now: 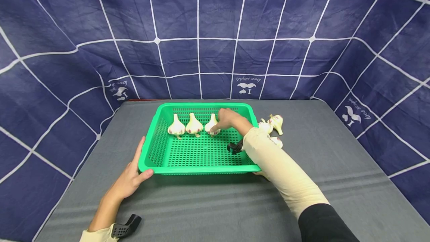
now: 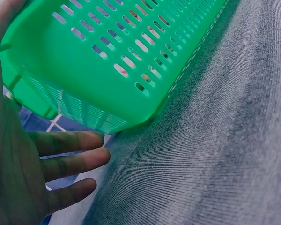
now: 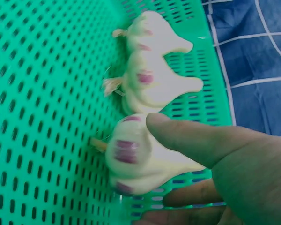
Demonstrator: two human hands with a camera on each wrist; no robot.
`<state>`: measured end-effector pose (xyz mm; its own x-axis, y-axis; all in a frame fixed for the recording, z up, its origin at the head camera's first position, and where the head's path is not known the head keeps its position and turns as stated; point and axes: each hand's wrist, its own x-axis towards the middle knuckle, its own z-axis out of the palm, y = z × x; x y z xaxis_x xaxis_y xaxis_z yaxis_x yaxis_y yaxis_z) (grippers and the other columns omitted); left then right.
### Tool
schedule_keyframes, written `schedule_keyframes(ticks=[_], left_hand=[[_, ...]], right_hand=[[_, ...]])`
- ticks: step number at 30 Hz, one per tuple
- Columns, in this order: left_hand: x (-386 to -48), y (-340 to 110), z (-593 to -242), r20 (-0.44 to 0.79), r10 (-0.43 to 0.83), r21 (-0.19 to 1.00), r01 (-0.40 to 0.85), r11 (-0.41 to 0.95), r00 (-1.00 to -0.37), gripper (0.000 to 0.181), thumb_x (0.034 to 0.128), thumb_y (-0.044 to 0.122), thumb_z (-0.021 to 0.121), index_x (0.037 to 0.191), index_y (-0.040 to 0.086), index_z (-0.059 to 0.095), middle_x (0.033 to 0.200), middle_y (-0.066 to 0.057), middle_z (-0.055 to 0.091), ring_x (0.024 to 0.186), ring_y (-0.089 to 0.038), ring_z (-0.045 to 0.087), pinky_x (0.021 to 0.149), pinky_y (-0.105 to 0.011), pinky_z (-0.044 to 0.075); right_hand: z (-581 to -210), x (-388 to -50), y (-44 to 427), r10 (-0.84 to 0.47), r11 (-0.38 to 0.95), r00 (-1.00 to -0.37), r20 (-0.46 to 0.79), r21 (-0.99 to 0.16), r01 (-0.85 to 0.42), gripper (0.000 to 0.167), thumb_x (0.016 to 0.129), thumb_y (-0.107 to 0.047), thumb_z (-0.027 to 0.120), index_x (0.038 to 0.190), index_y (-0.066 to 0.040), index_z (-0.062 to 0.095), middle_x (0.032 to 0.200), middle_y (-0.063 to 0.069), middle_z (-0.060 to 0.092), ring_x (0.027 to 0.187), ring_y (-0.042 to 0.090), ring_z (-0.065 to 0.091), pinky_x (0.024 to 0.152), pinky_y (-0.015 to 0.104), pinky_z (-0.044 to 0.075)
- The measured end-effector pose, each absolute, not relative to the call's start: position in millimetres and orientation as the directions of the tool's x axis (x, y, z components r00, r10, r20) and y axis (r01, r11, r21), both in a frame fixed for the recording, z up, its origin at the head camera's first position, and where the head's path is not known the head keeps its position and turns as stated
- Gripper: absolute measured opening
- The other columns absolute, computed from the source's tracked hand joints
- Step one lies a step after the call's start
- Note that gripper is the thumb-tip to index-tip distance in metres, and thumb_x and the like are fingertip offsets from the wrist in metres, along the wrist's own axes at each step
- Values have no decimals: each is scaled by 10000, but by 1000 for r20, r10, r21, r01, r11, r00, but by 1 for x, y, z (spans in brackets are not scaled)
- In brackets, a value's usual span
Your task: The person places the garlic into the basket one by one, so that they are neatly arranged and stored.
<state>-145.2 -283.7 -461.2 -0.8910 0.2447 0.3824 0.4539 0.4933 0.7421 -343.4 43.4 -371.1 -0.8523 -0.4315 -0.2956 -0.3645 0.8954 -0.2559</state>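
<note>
Three white garlic bulbs with purple patches, the left bulb point(image 1: 176, 127), the middle bulb point(image 1: 194, 125) and the right bulb point(image 1: 212, 125), stand in a row along the far side of a green plastic basket point(image 1: 201, 170). My right hand point(image 1: 229, 118) reaches inside, its thumb against the right bulb. In the right wrist view, that bulb point(image 3: 131, 154) lies between the thumb and loosely extended fingers point(image 3: 194, 193), with a gap on the finger side. My left hand point(image 1: 129, 178) rests at the basket's near left corner, thumb on the rim, other fingers extended along the outside.
More garlic bulbs point(image 1: 276, 123) lie on the grey tabletop point(image 1: 208, 204) right of the basket, partly hidden by the right sleeve point(image 1: 279, 163). Another shows under the forearm by the near right corner. A blue gridded cloth point(image 1: 215, 18) hangs behind and at both sides.
</note>
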Motion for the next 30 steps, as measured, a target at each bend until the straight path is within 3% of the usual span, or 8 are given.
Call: schedule_keyframes(ticks=[9, 17, 24, 30], left_hand=[[-147, -283, -460, 391, 250, 744, 464, 481, -886, 982, 880, 215, 662, 1607, 199, 2, 1497, -336, 327, 1284, 79, 320, 1007, -75, 217], [-147, -284, -459, 384, 247, 743, 457, 489, -889, 981, 881, 218, 658, 1607, 203, -2, 1504, -328, 324, 1285, 76, 318, 999, -73, 219], [-146, -283, -460, 378, 251, 746, 454, 487, -891, 981, 885, 223, 656, 1606, 202, -10, 1522, -325, 289, 1293, 86, 299, 1001, -71, 213], [-146, -283, -461, 377, 248, 745, 452, 491, -892, 975, 887, 220, 653, 1607, 211, -5, 1510, -330, 311, 1287, 90, 303, 1000, -69, 214]], right_hand=[[-358, -341, 47, -408, 903, -856, -318, -282, -325, 623, 842, -498, 750, 515, -171, 333, 514, -75, 219, 477, 81, 190, 474, 257, 250], [-350, -336, 57, -415, 893, -852, -319, -325, -313, 609, 864, -477, 732, 475, -183, 368, 454, -69, 362, 452, 92, 425, 497, 247, 369], [-342, -328, 68, -472, 866, -841, -264, -320, -385, 613, 873, -482, 713, 469, -187, 359, 475, -91, 252, 453, 62, 182, 478, 243, 249], [-335, -316, 79, -534, 822, -826, -183, -341, -456, 601, 871, -465, 721, 515, -183, 328, 517, -88, 216, 489, 69, 145, 499, 246, 202]])
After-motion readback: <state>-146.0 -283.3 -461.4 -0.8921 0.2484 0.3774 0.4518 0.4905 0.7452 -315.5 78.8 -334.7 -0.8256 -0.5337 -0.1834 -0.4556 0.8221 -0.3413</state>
